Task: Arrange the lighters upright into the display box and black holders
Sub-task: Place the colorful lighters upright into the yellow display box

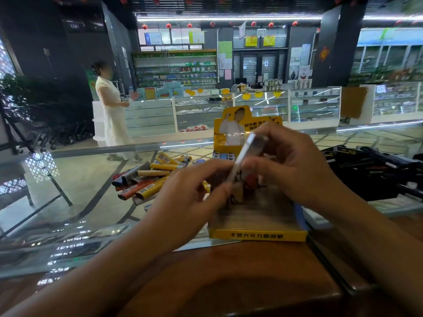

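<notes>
Hands together over the yellow display box (258, 235), left hand (194, 191) and right hand (290, 161) both pinching one blurred pale lighter (248, 152) held tilted, loose lighters (146, 179) heaped on the glass counter (75, 191) left of the box, black holders (370, 168) at right.

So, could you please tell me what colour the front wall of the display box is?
Yellow with dark printed lettering, on the display box front wall, seen clearly in the head view.

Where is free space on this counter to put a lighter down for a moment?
Bare glass counter lies left of the loose lighter pile, and the wooden ledge in front of the yellow display box is free. It is crowded between pile and box, and at the right by the black holders.
</notes>
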`<act>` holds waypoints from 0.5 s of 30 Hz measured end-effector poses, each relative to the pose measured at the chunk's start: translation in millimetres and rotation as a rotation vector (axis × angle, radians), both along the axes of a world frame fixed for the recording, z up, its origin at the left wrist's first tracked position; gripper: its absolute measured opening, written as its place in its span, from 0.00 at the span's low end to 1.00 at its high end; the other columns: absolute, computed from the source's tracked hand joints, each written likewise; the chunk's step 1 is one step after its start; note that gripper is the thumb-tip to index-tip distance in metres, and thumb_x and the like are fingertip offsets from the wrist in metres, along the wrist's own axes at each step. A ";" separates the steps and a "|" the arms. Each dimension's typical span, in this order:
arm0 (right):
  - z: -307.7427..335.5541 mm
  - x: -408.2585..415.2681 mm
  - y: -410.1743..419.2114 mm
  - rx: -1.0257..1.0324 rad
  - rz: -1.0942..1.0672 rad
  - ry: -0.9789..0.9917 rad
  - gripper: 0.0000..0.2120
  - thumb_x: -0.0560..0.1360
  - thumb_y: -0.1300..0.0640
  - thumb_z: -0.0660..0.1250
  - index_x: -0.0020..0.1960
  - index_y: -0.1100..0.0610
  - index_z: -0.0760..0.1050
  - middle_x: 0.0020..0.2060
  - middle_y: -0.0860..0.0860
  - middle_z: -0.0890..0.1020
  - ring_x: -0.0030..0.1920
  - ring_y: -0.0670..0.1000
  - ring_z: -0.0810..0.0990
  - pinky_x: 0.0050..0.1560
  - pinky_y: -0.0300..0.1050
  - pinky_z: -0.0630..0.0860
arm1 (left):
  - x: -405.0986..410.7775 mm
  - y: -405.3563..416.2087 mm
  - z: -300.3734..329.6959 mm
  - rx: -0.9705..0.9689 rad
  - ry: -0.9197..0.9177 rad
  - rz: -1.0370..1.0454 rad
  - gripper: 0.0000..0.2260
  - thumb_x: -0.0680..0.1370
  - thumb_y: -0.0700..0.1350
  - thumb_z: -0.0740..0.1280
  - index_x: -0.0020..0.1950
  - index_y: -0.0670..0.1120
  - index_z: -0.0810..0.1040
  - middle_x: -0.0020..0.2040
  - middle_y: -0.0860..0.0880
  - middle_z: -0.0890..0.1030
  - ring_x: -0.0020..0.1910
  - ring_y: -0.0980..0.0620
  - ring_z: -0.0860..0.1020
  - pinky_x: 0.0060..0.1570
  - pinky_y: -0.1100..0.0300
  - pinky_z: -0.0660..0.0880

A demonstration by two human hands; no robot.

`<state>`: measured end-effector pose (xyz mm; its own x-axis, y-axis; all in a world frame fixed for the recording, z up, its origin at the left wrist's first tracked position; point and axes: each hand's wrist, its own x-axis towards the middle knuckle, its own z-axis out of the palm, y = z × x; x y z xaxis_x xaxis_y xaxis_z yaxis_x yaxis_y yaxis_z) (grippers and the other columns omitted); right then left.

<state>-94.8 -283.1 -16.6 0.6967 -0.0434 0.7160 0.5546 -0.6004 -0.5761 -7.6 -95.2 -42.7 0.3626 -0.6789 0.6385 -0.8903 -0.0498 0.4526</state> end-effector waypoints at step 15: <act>-2.7 3.4 -42.4 -0.265 -0.397 0.072 0.16 0.73 0.52 0.75 0.55 0.49 0.72 0.46 0.44 0.80 0.41 0.43 0.80 0.42 0.41 0.78 | 22.6 5.8 -13.9 0.258 0.350 0.186 0.30 0.70 0.51 0.77 0.64 0.60 0.63 0.53 0.58 0.75 0.50 0.60 0.77 0.50 0.56 0.80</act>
